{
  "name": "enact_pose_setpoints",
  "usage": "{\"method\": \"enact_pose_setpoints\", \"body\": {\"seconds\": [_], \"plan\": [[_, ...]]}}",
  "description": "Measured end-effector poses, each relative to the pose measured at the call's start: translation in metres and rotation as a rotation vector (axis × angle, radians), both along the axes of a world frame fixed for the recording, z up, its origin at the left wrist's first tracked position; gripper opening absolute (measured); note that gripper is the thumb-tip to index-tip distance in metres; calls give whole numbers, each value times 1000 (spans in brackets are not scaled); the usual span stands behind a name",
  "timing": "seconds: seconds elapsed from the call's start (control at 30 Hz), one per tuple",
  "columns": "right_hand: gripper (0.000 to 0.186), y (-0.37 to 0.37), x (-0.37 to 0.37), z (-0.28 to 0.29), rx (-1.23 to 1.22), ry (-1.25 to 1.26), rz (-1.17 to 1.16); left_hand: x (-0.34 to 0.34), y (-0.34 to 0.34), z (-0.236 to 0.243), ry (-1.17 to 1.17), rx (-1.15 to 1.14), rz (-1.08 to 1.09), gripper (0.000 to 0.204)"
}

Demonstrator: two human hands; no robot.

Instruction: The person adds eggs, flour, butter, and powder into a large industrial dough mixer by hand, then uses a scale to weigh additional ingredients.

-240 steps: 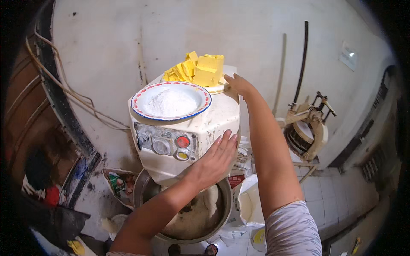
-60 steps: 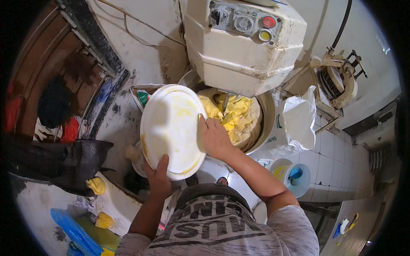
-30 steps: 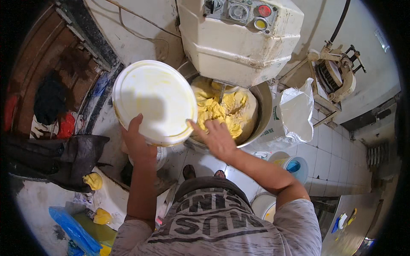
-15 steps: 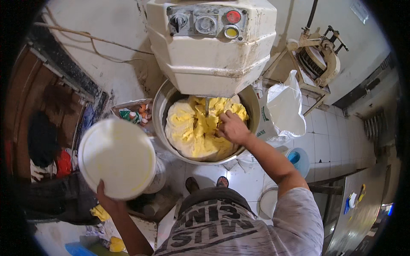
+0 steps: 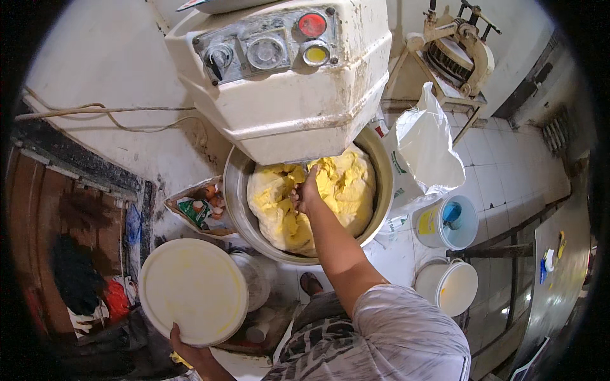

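Under the mixer's head, a large metal mixing bowl (image 5: 234, 197) holds pale dough (image 5: 357, 184) topped with soft yellow margarine-like fat (image 5: 289, 222). My right hand (image 5: 307, 194) is down in the middle of the bowl. Its fingers curl into the yellow fat, and the fingertips are partly hidden. At the lower left, my left hand (image 5: 185, 348) grips the near edge of a large round white lid (image 5: 194, 289), or possibly a tub's flat end. Thin yellow smears mark its face.
The cream spiral mixer (image 5: 286, 95) stands ahead. Right of the bowl are an open white sack (image 5: 422, 149), a bucket with something blue inside (image 5: 448, 222) and a white bucket (image 5: 448, 289). An opened bag of eggshells (image 5: 203, 206) lies left. A metal table (image 5: 553, 273) stands far right.
My right hand has moved from the bowl's right side to its middle, palm turned. The white lid has dropped lower and slightly right in my left hand. The whole view has shifted.
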State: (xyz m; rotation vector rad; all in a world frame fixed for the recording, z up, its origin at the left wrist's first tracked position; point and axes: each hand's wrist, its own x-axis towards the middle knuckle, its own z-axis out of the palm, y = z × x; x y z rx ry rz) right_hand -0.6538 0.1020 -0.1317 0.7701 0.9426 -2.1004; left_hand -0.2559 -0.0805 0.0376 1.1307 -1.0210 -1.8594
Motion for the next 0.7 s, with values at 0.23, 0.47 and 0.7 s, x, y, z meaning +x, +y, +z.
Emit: {"method": "enact_pose_setpoints", "body": {"seconds": [0.23,0.47,0.7], "plan": [[43,34,40,-19,1047,822,3,-16,-3,-2,57,29,-56,54],[77,44,21,-2,1185,958,413,-23,-2,-10,21,31,-31,61],[55,85,31,90,812,1007,1100,-8,-1,0,82,73,-40,52]]}}
